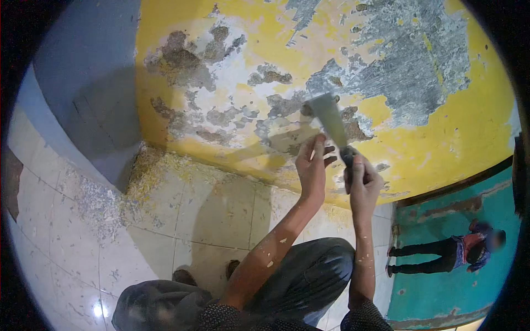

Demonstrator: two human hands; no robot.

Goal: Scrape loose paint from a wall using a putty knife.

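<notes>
My right hand (365, 180) grips the dark handle of a paint scraper (331, 118). Its wide metal blade lies over the yellow wall (240, 155); whether the edge touches the plaster I cannot tell. Just left of the scraper, my left hand (312, 169) is raised with its fingers apart and nothing in it. Flaked paint has left white, brown and grey patches on the wall, and a large bare grey patch (408, 78) spreads at the upper right. Paint chips stick to my left forearm (271, 248).
Yellow and pale paint flakes (153, 173) heap in the corner beside a grey wall (87, 91) and scatter over the tiled floor (161, 215). My bent knees (314, 269) are below my arms. At the right, a person (466, 250) stands by a green wall (439, 293).
</notes>
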